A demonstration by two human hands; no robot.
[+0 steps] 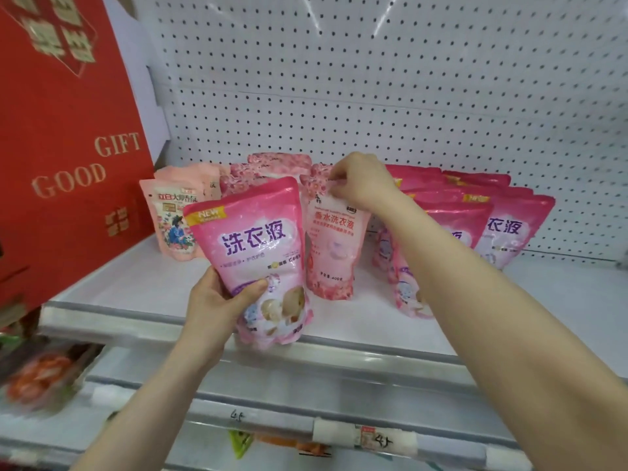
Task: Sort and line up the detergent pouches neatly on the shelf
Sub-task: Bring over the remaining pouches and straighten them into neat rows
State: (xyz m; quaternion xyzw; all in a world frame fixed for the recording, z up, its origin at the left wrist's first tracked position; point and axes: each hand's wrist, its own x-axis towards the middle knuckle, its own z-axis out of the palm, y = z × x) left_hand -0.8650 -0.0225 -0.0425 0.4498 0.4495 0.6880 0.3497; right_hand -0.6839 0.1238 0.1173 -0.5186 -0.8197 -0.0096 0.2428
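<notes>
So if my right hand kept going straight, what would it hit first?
Your right hand pinches the pale pink pouch at its top; further on, probably the floral pouches behind it, though depth is unclear.

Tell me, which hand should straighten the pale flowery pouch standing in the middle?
Probably the right hand: it pinches the top of the pale flowery pouch. The left hand is busy gripping the bright pink pouch.
</notes>
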